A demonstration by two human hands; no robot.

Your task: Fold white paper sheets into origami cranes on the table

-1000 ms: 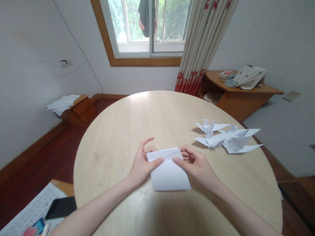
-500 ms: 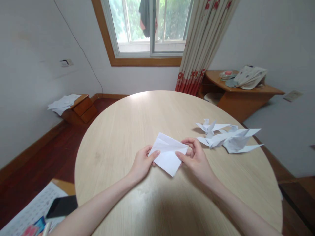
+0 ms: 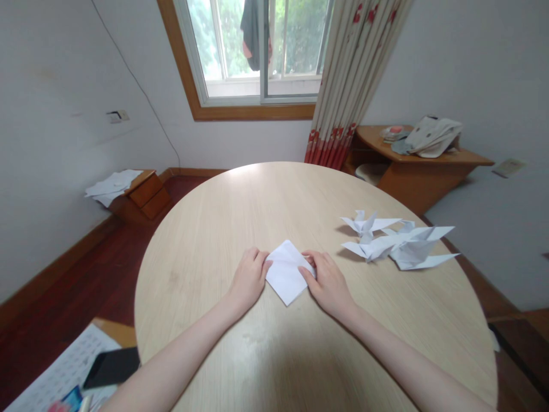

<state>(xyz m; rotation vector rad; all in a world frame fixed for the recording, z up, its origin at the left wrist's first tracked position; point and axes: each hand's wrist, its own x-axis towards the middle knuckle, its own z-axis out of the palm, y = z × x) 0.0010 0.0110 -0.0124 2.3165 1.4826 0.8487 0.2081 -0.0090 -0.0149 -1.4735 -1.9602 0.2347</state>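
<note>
A folded white sheet of paper (image 3: 286, 274), diamond-shaped with one corner toward me, is at the middle of the round wooden table (image 3: 206, 229). My left hand (image 3: 251, 274) grips its left corner, thumb on top and the other fingers partly hidden at the edge. On the opposite corner my right hand (image 3: 328, 280) is closed the same way, its thumb pressing the upper face. Faint creases run across the paper. To the right of my right hand lie several folded white paper cranes (image 3: 412, 246), bunched together.
A black phone (image 3: 112, 366) rests on a printed sheet (image 3: 60, 366) at the lower left, beside the table. Papers lie on a small drawer cabinet (image 3: 148, 194) at the far left. A wooden desk (image 3: 433, 166) with a light bag (image 3: 435, 136) stands at the back right.
Both hands have brought the paper lower, onto or close to the tabletop, and turned it so a corner points at me. My right hand has moved left, nearer the left one.
</note>
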